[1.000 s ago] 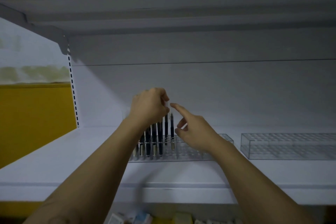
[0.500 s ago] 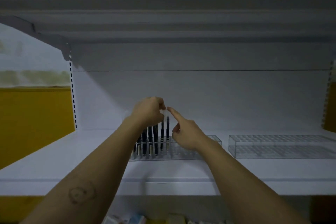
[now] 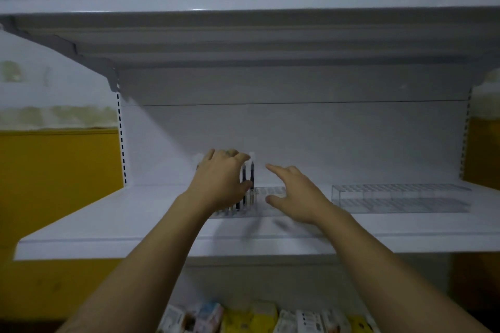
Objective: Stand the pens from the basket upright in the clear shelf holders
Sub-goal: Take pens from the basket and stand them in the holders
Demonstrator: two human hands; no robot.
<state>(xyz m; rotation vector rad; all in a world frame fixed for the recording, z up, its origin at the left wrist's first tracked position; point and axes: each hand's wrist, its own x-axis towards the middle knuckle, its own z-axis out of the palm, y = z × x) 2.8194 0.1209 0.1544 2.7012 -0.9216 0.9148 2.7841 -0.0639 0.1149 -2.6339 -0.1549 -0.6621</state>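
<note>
Head view: dark pens are seen standing upright in the left clear holder on the white shelf. The left hand is spread loosely before them, nothing clasped; the right hand is held open, empty.

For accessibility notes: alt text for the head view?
The left hand rests against upright dark pens in a clear holder on a white shelf; the right hand hovers open beside them. A second holder sits further right.
</note>
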